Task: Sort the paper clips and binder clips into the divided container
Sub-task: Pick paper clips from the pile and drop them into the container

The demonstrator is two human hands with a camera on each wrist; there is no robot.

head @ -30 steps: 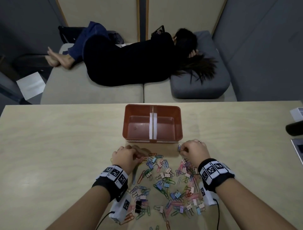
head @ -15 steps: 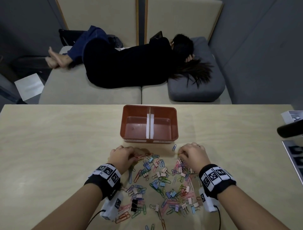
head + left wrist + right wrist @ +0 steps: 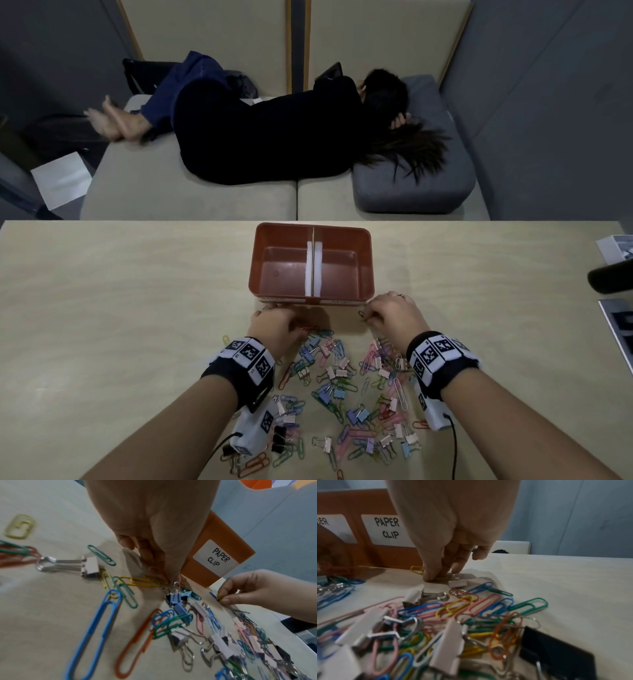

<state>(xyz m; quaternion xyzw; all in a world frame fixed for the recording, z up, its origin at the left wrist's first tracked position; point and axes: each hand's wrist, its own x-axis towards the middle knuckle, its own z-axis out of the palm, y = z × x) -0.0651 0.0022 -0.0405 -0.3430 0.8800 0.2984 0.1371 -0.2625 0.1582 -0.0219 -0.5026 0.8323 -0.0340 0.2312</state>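
Observation:
An orange divided container [image 3: 363, 263] stands past the pile, its white divider [image 3: 313, 270] splitting two bare compartments; the right front label reads "PAPER CLIP" [image 3: 217, 558] [image 3: 387, 528]. Several coloured paper clips and binder clips [image 3: 342, 387] lie scattered on the table in front of it. At the pile's far left edge my left hand [image 3: 298, 327] pinches a red paper clip [image 3: 155, 571] low over the table. Close to the container's right front corner, my right hand [image 3: 368, 315] pinches a yellow paper clip [image 3: 417, 569] against the table, with a small grey binder clip [image 3: 458, 583] beside its fingertips.
A person lies on the sofa [image 3: 191, 202] behind the table. A white box [image 3: 616, 245], a dark object [image 3: 611, 281] and a flat item [image 3: 620, 329] sit at the table's right edge. Bare tabletop [image 3: 120, 308] stretches left of the pile.
The right hand has left the blue clip it was beside and now pinches a yellow one. The left hand has stayed at the pile's far edge. The head view has tilted slightly.

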